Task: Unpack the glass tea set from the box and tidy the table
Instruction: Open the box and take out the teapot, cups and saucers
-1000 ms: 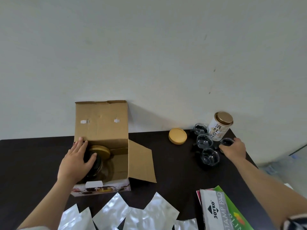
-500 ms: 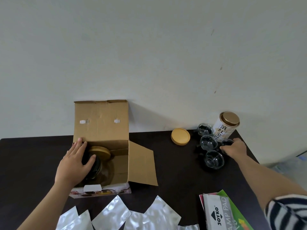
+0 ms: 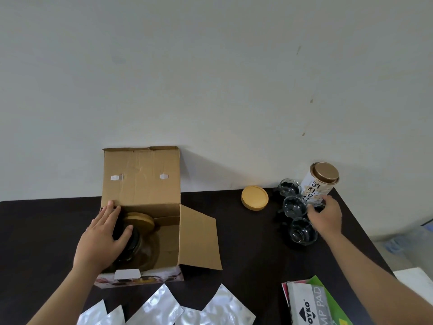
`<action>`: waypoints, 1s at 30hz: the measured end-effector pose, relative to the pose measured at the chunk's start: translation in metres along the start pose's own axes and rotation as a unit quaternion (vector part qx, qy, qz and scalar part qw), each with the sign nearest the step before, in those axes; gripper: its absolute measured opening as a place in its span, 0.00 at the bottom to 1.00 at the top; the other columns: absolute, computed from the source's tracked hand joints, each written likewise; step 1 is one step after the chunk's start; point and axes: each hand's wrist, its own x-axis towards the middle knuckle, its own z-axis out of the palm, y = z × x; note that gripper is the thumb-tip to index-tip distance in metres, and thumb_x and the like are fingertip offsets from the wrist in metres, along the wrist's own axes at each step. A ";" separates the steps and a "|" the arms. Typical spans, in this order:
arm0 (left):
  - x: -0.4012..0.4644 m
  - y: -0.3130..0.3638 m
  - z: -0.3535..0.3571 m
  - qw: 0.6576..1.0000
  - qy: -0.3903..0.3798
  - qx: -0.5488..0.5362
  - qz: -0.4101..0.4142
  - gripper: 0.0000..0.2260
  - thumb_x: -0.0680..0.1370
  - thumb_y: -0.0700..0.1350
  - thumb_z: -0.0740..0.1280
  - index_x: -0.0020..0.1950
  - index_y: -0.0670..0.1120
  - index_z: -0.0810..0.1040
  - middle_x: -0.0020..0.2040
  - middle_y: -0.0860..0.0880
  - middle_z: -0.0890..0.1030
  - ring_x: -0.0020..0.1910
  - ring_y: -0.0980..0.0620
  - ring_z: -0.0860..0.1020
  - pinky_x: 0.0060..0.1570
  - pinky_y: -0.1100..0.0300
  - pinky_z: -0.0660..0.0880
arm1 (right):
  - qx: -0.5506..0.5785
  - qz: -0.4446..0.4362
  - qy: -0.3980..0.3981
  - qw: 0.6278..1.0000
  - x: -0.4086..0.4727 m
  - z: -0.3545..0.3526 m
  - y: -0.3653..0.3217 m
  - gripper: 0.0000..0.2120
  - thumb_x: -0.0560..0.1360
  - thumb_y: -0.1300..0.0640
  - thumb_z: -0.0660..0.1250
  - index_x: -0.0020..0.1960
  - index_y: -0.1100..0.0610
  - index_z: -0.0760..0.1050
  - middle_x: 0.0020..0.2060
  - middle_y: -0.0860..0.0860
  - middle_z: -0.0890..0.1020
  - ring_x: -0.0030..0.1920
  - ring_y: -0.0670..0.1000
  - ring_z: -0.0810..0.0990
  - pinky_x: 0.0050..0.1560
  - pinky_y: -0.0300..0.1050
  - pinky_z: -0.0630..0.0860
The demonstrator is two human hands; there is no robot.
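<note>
Left hand (image 3: 102, 240) reaches down into the open cardboard box (image 3: 140, 184), its grip curled over a dark-lidded glass teapot (image 3: 131, 242) inside: fingers lie along the far left side of the dark top and the thumb presses on its near right side. Whether the pot is lifted off the box floor cannot be told. A round wooden lid (image 3: 140, 220) lies tilted in the box just behind the thumb. The box stands at the left of the dark worktop (image 3: 253, 249), its back flap upright against the wall and its right flap folded outward and down.

At the right, the right hand (image 3: 328, 219) rests among a cluster of small glass cups (image 3: 294, 206), fingers bent around a cup that is mostly hidden beneath them; how firmly the grip closes on it cannot be told. One cup sits behind, one to the left of the hand, and another (image 3: 302, 232) nearer, just beside the wrist. A white canister with a gold lid (image 3: 319, 181) stands behind the hand. A second wooden lid (image 3: 255, 197) lies flat on the worktop, left of the cups and apart from them.

Silvery foil pouches (image 3: 154, 308) lie along the near edge, and a packet marked "STAMP PAD" (image 3: 311, 306) sits at the near right.
</note>
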 end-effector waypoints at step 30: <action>-0.002 0.005 -0.004 1.000 0.010 -0.004 0.001 0.32 0.76 0.63 0.55 0.76 0.48 0.59 0.78 0.51 0.53 0.76 0.52 0.53 0.72 0.52 0.53 | 0.234 0.306 -0.519 0.763 -0.218 0.210 -0.270 0.52 0.55 0.40 0.81 0.71 0.57 0.65 0.67 0.55 0.72 0.66 0.58 0.70 0.68 0.55 0.67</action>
